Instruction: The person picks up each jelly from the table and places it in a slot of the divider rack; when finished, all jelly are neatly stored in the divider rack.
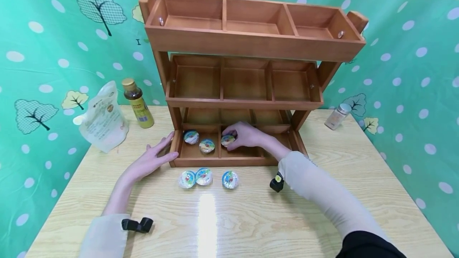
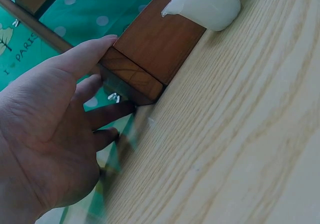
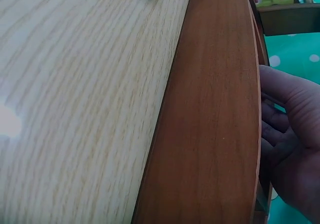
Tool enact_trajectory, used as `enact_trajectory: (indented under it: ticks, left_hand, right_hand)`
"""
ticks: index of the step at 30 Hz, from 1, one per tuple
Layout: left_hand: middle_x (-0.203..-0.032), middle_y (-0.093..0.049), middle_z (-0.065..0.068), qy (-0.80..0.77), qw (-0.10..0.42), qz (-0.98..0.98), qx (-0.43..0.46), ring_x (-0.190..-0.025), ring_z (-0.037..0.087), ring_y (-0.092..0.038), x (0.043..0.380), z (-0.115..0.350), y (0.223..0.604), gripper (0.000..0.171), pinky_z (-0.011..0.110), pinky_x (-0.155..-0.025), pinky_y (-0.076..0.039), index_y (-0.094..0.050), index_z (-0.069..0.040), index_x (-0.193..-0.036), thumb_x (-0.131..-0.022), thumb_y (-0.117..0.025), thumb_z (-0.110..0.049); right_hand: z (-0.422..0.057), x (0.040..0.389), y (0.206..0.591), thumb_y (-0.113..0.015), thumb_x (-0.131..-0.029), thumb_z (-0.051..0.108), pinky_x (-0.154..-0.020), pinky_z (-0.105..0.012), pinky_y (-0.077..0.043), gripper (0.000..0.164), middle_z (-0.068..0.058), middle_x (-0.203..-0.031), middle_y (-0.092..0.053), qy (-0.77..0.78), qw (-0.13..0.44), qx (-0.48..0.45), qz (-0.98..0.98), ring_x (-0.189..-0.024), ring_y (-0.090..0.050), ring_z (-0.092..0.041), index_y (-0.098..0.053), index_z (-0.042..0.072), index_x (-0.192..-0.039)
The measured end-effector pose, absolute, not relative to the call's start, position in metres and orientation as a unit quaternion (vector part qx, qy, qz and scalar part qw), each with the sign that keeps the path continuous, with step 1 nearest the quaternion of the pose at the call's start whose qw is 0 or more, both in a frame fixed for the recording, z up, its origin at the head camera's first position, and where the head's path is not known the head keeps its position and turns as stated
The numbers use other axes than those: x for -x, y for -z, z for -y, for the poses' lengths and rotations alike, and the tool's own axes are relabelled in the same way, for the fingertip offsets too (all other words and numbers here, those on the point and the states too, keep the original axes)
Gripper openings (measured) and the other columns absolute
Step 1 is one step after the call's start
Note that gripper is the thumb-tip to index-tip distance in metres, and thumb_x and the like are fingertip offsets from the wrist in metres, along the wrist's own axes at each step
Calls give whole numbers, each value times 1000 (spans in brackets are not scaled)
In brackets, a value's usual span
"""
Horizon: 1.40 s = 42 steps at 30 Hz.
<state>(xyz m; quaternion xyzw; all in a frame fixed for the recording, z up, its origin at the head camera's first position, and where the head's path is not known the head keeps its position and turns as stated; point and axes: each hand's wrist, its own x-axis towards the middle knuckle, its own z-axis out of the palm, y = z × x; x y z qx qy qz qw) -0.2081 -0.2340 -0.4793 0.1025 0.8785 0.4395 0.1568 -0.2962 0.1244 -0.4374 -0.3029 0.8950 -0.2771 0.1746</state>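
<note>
In the head view my right hand (image 1: 248, 135) reaches into the middle compartment of the bottom tier of a brown wooden rack (image 1: 247, 45). Between its thumb and fingers it pinches a small jelly cup (image 1: 228, 140) with a printed lid. The rack's front board (image 3: 210, 109) hides the fingertips from the right wrist view. My left hand (image 1: 148, 163) touches the rack's lower left corner, thumb at the front and fingers loosely extended along the side (image 2: 132, 79). Two more jelly cups, one (image 1: 191, 137) behind the other (image 1: 206, 145), sit in the bottom left compartment.
Three jelly cups lie on the table before the rack: two touching (image 1: 187, 179) (image 1: 204, 176), one apart (image 1: 230, 179). To the left stand a white pouch (image 1: 105, 118) and a brown-capped bottle (image 1: 138, 104); a clear shaker jar (image 1: 338, 116) is at right.
</note>
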Motion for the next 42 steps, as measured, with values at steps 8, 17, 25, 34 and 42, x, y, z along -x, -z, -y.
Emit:
enact_trajectory:
  ticks: [8, 17, 25, 34, 42]
  left_hand:
    - [-174, -2, 19, -436, 158, -880, -98, -158, 50, 11, 208, 234, 479, 82, 75, -119, 20, -7, -43, -165, -101, -58, -53]
    - [-174, -4, 20, -439, 153, -879, -104, -158, 51, 6, 207, 234, 478, 84, 76, -118, 20, -9, -38, -166, -101, -61, -48]
    - [-174, -6, 19, -439, 150, -880, -103, -159, 50, 2, 208, 233, 478, 84, 76, -119, 18, -9, -36, -166, -101, -61, -48]
    - [-174, -4, 18, -434, 155, -882, -100, -157, 53, 8, 209, 234, 477, 82, 78, -118, 15, -9, -40, -165, -101, -59, -52]
    - [-174, -5, 18, -442, 152, -878, -101, -158, 52, 8, 208, 235, 481, 82, 77, -119, 17, -9, -37, -166, -102, -59, -50]
  right_hand:
    - [-131, 296, 435, -83, -88, 26, -99, -37, -59, 57, -8, -133, -70, 306, 183, 302, -884, -116, -67, -22, -65, 10, -139]
    - [-157, 276, 414, -72, -98, 25, -101, -43, -59, 39, -16, -129, -72, 419, 78, 265, -865, -115, -70, -24, -68, 9, -133]
    - [-173, 244, 416, -71, -99, 19, -87, -20, -60, 22, -16, -113, -76, 545, -2, 220, -809, -102, -73, -24, -74, 6, -116]
    - [-171, 219, 417, -71, -96, 7, -83, -22, -62, 18, -21, -107, -75, 595, 6, 249, -764, -96, -74, -9, -73, 0, -112]
    - [-166, 212, 422, -74, -94, 8, -90, -33, -62, 25, -16, -109, -77, 537, 100, 323, -773, -102, -74, -24, -73, 3, -119]
